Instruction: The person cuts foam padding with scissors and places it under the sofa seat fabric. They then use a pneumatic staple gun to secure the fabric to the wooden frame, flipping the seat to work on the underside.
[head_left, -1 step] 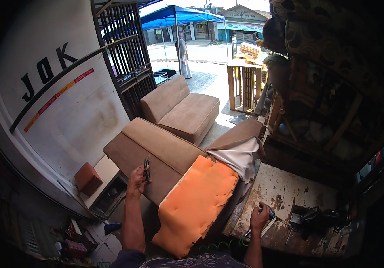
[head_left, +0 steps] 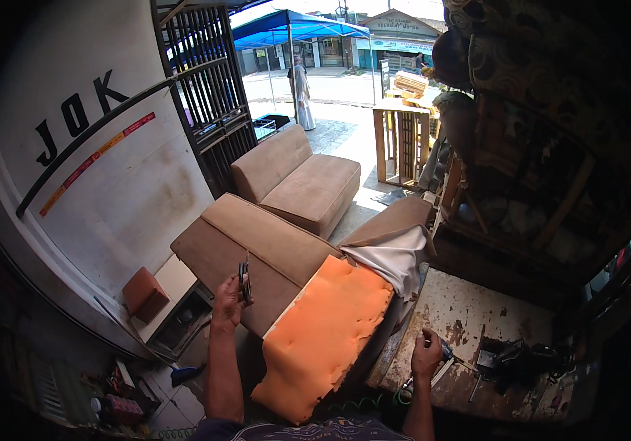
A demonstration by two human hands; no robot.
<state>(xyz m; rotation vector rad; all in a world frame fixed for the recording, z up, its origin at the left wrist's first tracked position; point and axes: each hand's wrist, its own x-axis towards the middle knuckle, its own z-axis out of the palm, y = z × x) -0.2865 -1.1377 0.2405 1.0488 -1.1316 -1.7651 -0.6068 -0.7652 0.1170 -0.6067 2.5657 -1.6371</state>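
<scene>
My left hand (head_left: 228,301) is raised over the brown sofa piece (head_left: 257,239), closed round dark-handled scissors (head_left: 244,282) with the tip upward. Orange foam (head_left: 323,331) with a ragged right edge covers the near end of that piece. A pale fabric flap (head_left: 396,261) is folded back at its far right corner. My right hand (head_left: 426,355) is over the worn table's left side, its fingers curled together; whatever they hold is hidden. Right beside it lies a staple gun (head_left: 442,371), partly covered by the hand, with a green coiled hose (head_left: 367,404) near it.
Dark tools (head_left: 521,360) lie on the peeling table (head_left: 477,309). Another brown sofa (head_left: 301,180) stands beyond, near a wooden frame (head_left: 401,143). A low cabinet (head_left: 176,294) with a brown cushion (head_left: 145,294) is against the left wall. A person (head_left: 301,95) stands outside by a blue canopy.
My left hand and the scissors have shifted slightly to the right. My right hand has risen a little; the foam and sofa pieces look the same.
</scene>
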